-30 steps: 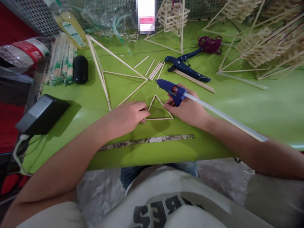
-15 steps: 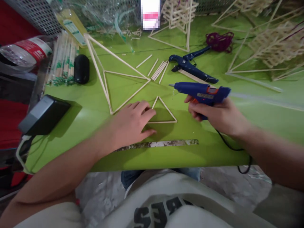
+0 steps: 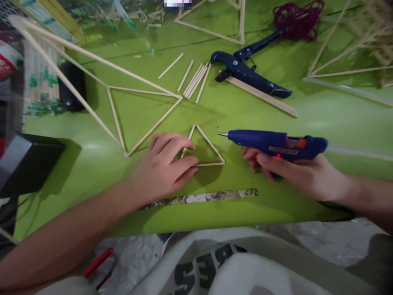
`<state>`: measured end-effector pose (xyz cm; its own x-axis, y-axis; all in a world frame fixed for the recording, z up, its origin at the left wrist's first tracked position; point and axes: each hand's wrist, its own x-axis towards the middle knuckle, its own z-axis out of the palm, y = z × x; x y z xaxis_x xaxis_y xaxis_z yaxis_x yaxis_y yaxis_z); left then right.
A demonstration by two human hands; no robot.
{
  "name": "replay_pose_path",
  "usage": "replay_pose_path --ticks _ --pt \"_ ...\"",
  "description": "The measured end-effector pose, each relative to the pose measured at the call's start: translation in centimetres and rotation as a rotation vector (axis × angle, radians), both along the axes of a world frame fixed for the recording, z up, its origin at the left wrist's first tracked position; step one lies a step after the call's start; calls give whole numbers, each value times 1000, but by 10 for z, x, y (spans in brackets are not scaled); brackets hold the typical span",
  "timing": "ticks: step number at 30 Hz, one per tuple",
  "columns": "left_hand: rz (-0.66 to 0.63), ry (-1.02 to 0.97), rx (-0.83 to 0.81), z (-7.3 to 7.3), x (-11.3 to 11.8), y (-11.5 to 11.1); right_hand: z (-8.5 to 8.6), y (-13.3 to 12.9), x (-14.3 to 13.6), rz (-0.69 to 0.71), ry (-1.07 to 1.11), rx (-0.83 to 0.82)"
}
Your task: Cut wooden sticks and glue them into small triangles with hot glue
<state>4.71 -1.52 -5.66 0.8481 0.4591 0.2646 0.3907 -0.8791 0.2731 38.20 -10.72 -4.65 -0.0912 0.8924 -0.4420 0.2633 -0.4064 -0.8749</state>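
Note:
A small triangle of thin wooden sticks (image 3: 211, 144) lies flat on the green table in front of me. My left hand (image 3: 167, 164) covers its lower left corner, fingers curled and thumb drawn in around the sticks there; the exact contact is hidden. My right hand (image 3: 285, 172) is wrapped around the handle of a blue hot glue gun (image 3: 260, 141). Its metal nozzle points left, a short way right of the triangle, and a small red light glows on its body. Beyond my left hand stands a larger pyramid frame of sticks (image 3: 153, 125).
Several cut sticks (image 3: 195, 81) lie beside a dark blue cutter (image 3: 254, 76) resting over longer strips (image 3: 264, 96). Purple string (image 3: 297, 18) is at the back. A black box (image 3: 33, 164) stands left, and a patterned strip (image 3: 202, 198) lies near the front edge (image 3: 215, 221).
My view has tilted down and closer. My left thumb has closed toward the index finger at the triangle's corner. The glue gun is still in my right hand, with its nozzle nearer the triangle's height.

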Motion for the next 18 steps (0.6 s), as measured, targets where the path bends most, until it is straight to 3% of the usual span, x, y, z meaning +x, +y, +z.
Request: replay_pose_path --ticks 7,18 --pt "-15 -12 -33 3 2 0 -2 -5 2 -19 -14 -58" --pt "-15 4 -79 3 0 0 -5 -2 3 24 -38 -15"
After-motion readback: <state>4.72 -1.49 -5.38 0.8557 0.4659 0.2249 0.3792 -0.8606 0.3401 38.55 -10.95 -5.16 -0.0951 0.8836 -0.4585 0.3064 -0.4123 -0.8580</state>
